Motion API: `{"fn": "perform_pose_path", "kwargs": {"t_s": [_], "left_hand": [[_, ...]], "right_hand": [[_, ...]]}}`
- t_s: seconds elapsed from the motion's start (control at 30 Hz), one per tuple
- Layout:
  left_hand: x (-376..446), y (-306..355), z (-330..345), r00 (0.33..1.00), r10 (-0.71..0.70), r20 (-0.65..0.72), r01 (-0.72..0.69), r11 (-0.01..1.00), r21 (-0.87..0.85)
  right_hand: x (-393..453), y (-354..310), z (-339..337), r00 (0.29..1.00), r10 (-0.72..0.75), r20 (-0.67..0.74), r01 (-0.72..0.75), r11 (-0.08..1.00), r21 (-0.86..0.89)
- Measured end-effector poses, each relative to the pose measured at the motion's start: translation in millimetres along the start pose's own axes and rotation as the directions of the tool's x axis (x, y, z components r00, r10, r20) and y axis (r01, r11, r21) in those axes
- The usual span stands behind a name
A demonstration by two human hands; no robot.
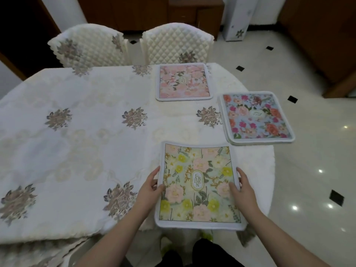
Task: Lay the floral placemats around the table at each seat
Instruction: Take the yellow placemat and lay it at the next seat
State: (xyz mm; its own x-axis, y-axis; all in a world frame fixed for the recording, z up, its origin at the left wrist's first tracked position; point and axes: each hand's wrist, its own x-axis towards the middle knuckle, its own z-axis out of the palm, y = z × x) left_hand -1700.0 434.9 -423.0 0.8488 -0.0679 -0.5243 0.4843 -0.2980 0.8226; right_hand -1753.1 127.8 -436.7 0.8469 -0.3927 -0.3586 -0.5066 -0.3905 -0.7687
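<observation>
Both hands grip a yellow-and-pink floral placemat (199,185) at the near edge of the bench (77,132), at about 5 o'clock in the view: the left hand (152,186) pinches its left border and the right hand (241,189) its right border, fingers curled underneath and thumbs on top, apparently to square the mat with the seat where the person stands. Its front edge overhangs the bench slightly, suggesting it is not yet settled flat. At 1 o'clock a pink floral placemat (184,81) lies flat in front of the right-hand quilted chair (177,44), seemingly already set for that seat. At 3 o'clock a small stack topped by a blue floral placemat (256,117) sits at the right end of the bench, partly over its rim, likely the supply for the remaining places. No mat lies before the left-hand quilted chair (88,45) at 11 o'clock, so much of the embroidered cloth remains to be laid.
</observation>
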Motion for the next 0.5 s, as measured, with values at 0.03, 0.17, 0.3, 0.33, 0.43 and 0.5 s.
{"fn": "perform_pose_path", "kwargs": {"t_s": [0.03,0.17,0.3,0.33,0.43,0.5], "left_hand": [[2,-1,0,1.0,0.001,-0.008,-0.001,1.0,0.003],[11,-3,-1,0.997,0.025,-0.071,-0.02,0.998,0.065],[17,-6,6,0.984,0.065,-0.168,-0.038,0.986,0.16],[19,-8,8,0.98,0.074,-0.187,-0.04,0.983,0.179],[23,-16,10,0.973,0.069,-0.219,-0.023,0.978,0.208],[24,-18,11,0.968,0.071,-0.241,-0.016,0.975,0.223]], "right_hand": [[2,0,-1,1.0,-0.006,-0.005,0.006,1.0,-0.011],[11,1,0,0.999,-0.045,-0.015,0.044,0.997,-0.065],[19,3,2,0.996,-0.084,0.009,0.084,0.983,-0.164],[20,3,2,0.996,-0.089,0.016,0.09,0.977,-0.191],[24,3,0,0.992,-0.118,0.033,0.122,0.96,-0.251],[29,2,-2,0.991,-0.121,0.054,0.132,0.95,-0.283]]}}
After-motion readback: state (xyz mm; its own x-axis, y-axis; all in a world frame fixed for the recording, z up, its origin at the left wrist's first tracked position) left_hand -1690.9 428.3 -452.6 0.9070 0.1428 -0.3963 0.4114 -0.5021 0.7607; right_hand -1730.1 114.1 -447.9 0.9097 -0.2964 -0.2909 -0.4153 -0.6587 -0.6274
